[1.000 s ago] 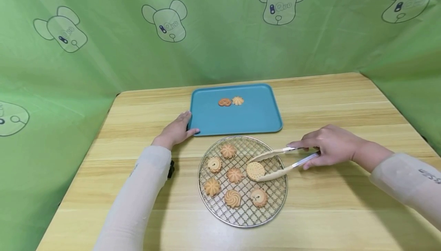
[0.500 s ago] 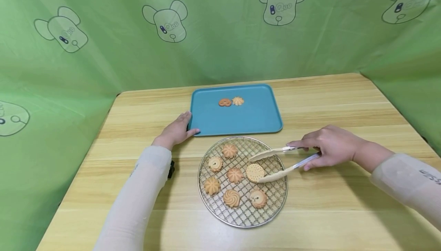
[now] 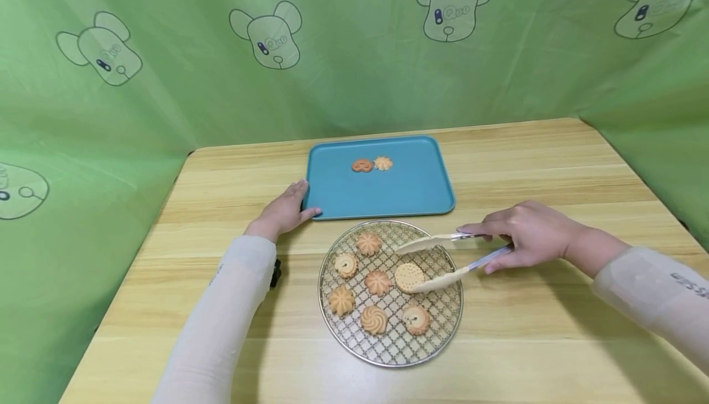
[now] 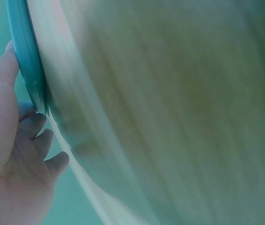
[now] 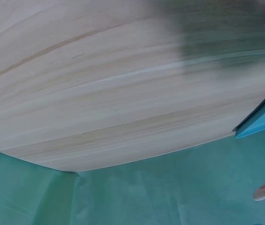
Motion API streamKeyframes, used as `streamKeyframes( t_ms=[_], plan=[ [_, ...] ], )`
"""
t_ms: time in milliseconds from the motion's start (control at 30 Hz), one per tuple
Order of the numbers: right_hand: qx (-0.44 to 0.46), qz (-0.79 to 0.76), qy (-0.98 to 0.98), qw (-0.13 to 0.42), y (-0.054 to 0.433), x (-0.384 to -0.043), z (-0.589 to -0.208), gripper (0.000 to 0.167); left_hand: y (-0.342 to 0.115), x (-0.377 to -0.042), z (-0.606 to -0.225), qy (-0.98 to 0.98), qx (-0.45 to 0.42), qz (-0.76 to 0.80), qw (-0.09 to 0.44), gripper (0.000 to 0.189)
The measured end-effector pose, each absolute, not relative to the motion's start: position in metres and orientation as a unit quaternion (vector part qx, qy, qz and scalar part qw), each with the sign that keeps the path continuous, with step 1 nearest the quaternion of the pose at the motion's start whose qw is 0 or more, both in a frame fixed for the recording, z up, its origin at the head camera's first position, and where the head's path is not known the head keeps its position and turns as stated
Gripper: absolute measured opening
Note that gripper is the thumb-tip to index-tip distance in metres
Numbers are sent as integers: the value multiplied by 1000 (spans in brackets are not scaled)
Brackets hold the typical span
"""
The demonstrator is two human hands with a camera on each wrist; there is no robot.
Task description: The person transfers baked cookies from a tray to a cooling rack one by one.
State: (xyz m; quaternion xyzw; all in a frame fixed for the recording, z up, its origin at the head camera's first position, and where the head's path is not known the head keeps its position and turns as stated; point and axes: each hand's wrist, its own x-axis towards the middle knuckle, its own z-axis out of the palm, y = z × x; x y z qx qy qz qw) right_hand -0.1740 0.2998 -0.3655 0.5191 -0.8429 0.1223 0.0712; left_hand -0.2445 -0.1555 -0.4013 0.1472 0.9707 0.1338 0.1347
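Note:
My right hand (image 3: 532, 236) grips a pair of metal tongs (image 3: 480, 261) with pale, wavy-edged ends, spread apart over the round wire rack (image 3: 400, 366). The lower tip overlaps the edge of a round dotted biscuit (image 3: 410, 277); the upper tip stands apart from it, farther back. Several other cookies lie on the rack, among them a swirl cookie (image 3: 373, 319) and a flower-shaped cookie (image 3: 340, 300). My left hand (image 3: 284, 210) rests at the near left corner of a blue tray (image 3: 382, 197), thumb at the rim and fingers along its left side.
On the tray sit a pretzel-shaped cookie (image 3: 362, 165) and a pale flower-shaped cookie (image 3: 383, 163), side by side. The wooden table (image 3: 526, 342) backs onto a green curtain (image 3: 354, 96) printed with bear heads. A small black object (image 3: 276, 273) shows beside my left sleeve.
The upper tip of the tongs has moved away from the round biscuit, widening the gap between the tips. The biscuit has shifted slightly. My left hand and the tray stay put.

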Motion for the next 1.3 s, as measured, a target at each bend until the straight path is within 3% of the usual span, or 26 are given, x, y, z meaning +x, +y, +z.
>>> streamKeyframes(
  t_ms=[400,1300],
  plan=[
    [505,125,-850,82,293,-176,-366,75,-155,-244,-402,970,149,140,134,83],
    [306,115,-945,3,266,-190,-366,93,-156,-244,-401,970,146,135,137,83]
  ],
)
